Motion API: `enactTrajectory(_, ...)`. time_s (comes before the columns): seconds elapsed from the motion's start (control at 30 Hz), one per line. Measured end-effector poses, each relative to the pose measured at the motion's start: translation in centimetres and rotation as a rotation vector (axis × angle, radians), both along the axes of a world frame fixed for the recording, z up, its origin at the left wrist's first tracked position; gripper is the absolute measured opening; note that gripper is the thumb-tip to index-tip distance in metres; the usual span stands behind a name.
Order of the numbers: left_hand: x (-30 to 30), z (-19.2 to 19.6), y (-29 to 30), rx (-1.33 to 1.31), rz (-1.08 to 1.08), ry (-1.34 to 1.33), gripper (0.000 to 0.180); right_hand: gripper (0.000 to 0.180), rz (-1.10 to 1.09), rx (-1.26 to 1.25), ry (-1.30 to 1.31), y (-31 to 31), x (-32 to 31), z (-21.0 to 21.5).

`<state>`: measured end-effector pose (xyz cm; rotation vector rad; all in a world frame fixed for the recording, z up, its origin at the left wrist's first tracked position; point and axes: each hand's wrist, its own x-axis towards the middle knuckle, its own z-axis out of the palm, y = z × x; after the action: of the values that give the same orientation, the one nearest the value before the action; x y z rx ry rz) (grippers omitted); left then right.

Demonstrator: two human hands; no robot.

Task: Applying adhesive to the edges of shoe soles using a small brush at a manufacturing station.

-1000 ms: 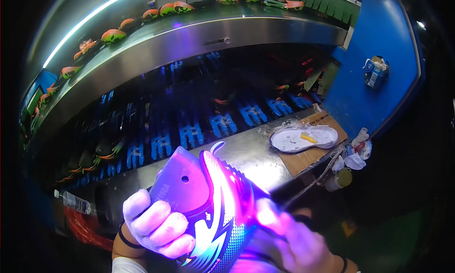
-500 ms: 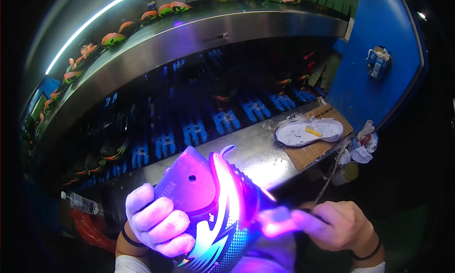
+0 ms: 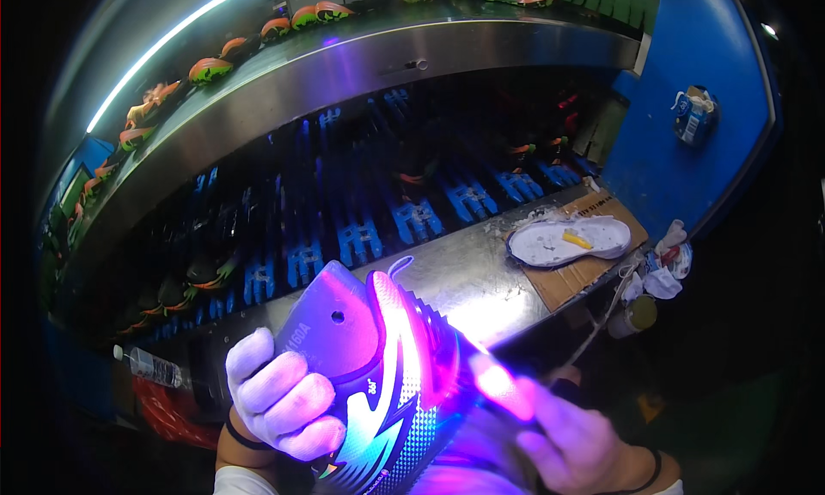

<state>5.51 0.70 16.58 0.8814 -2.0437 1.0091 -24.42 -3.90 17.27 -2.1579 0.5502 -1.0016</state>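
Note:
My left hand (image 3: 284, 396), in a pale glove, is closed round a patterned shoe (image 3: 391, 409) held tilted, its heel loop up. A shoe last (image 3: 331, 336) with a round hole fills the shoe's opening. Strong violet light glows on the shoe's side and heel. My right hand (image 3: 580, 439) is bare over the palm and reaches to the shoe's right side. A finger points at the shoe edge, its tip a blurred bright pink. Whether the hand holds something small cannot be made out.
A white shoe sole (image 3: 567, 241) with a yellow piece lies on cardboard (image 3: 559, 282) on the metal ledge (image 3: 468, 293). Behind run dark racks with blue clamps (image 3: 417, 222) and a conveyor carrying orange-green shoes (image 3: 209, 70). A bottle (image 3: 150, 366) is at left, a jar (image 3: 633, 317) at right.
My right hand has moved down and left, with its finger pointing up at the shoe's edge. The shoe and my left hand have shifted slightly left.

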Motion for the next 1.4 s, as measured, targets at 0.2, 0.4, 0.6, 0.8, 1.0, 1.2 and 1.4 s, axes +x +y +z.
enactTrajectory(0.2,-0.8,-1.7,-2.4,-0.324,-0.048,0.16,0.049,0.053,0.085,-0.228,0.306,-0.5,-1.7,0.6)
enactTrajectory(0.4,-0.2,-0.2,-0.8,0.052,-0.07,-0.043,0.049,0.051,0.011,-0.437,0.393,-2.2,-2.9,1.4)
enactTrajectory(0.6,-0.3,-1.6,-1.4,-0.034,-0.05,0.053,0.038,0.047,0.003,-0.237,0.373,-3.2,-4.3,2.6)
enactTrajectory(0.8,-2.5,-1.8,-3.8,-0.414,0.152,0.107,0.068,0.045,0.254,0.088,0.217,-3.6,-3.8,2.2)
enactTrajectory(1.0,-3.3,-0.8,-2.3,-0.217,0.269,-0.091,0.06,0.045,0.303,0.222,0.213,-4.4,-3.9,3.0)
enactTrajectory(1.2,-2.7,-1.7,-2.7,-0.297,0.196,0.109,0.057,0.045,0.173,0.248,0.184,-4.0,-4.0,1.7)
enactTrajectory(1.4,-2.1,-2.2,-2.2,-0.271,0.04,0.166,0.047,0.048,0.106,0.298,0.106,-1.9,-2.1,-0.6)
